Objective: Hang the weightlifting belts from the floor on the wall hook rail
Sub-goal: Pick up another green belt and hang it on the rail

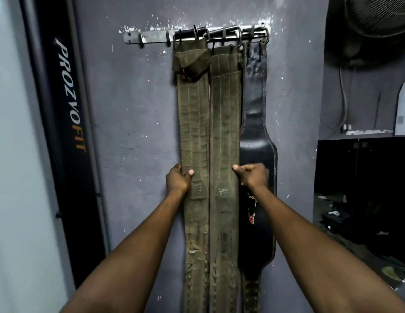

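Note:
Three belts hang side by side from the metal wall hook rail (151, 37) on the grey wall. The left olive canvas belt (193, 123) has its top end folded over. The middle olive canvas belt (225, 123) hangs straight beside it. A black leather belt (256, 136) hangs at the right, partly behind the middle one. My left hand (177, 180) grips the left edge of the left olive belt at mid-height. My right hand (252, 175) grips the right edge of the middle olive belt, in front of the black belt.
A black machine upright (68, 105) marked PROZVOFIT stands at the left of the wall. A wall fan (377, 16) is at the upper right. Dark shelving (364, 168) and cluttered floor items (355, 227) lie to the right. The rail's left hooks are bare.

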